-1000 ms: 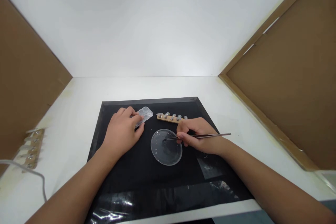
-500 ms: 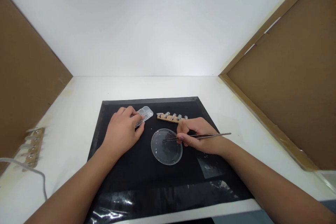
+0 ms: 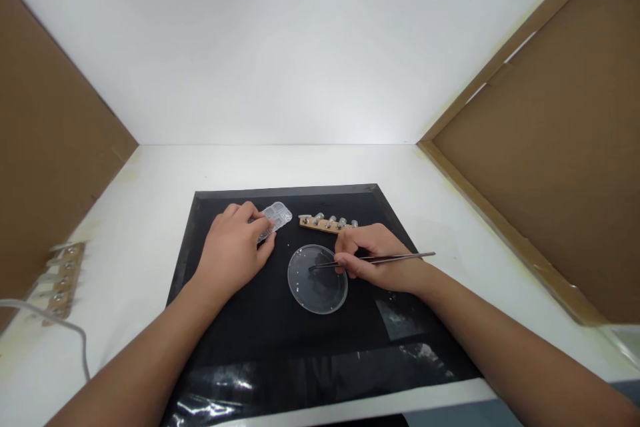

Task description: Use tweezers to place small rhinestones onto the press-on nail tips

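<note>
My right hand [image 3: 373, 259] pinches metal tweezers [image 3: 395, 257], whose tips reach into a clear round dish [image 3: 317, 280] on the black mat [image 3: 280, 347]. A few tiny pale specks lie in the dish. My left hand [image 3: 235, 250] rests on the mat with its fingers curled on a small clear plastic compartment box [image 3: 277, 216], holding it down. Just beyond my right hand lies a wooden strip [image 3: 327, 224] carrying several small metal-capped pieces.
Brown cardboard panels stand at the left [image 3: 45, 147] and the right [image 3: 555, 140], with a white wall behind. A second wooden strip with metal pieces [image 3: 59, 278] and a white cable [image 3: 50, 323] lie on the white table at far left.
The tweezers and my right hand have shifted slightly left, the tips moving a little further into the dish. My left hand and the box have stayed put.
</note>
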Motion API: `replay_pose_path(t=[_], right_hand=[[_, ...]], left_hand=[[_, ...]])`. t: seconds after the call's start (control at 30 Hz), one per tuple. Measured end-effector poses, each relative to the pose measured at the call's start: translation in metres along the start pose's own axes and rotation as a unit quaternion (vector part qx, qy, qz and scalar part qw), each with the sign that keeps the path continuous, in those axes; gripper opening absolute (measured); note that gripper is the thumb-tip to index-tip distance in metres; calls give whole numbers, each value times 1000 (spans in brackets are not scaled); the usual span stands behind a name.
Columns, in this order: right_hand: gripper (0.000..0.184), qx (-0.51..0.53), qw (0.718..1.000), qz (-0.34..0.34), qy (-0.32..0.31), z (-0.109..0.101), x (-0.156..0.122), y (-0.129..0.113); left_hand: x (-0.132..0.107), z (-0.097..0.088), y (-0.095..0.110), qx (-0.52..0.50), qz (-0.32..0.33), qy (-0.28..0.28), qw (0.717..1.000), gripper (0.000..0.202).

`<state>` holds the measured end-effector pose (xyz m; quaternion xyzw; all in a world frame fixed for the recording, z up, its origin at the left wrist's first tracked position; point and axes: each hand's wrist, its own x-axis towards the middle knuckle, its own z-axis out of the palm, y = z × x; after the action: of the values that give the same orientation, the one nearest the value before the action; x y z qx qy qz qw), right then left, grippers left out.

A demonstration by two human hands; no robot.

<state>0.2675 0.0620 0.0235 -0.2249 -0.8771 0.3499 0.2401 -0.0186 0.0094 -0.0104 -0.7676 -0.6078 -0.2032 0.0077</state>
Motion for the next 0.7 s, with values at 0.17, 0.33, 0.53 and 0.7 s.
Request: replay_pose_path(t=[0.17, 0.33, 0.53, 0.7], right_hand=[[38, 0, 1000, 6, 3, 1, 0, 3], [38, 27, 999, 27, 14, 0, -2, 1], [42, 32, 993, 66, 88, -8, -3, -3], [44, 36, 981, 78, 173, -9, -1, 0]], left_hand=[[0, 0, 0, 2, 0, -1, 1000, 21], [0, 0, 1, 1, 3, 1, 1000, 22], [0, 0, 0, -4, 6, 8, 1000, 19], [0, -1, 1, 1, 2, -4, 1000, 20]])
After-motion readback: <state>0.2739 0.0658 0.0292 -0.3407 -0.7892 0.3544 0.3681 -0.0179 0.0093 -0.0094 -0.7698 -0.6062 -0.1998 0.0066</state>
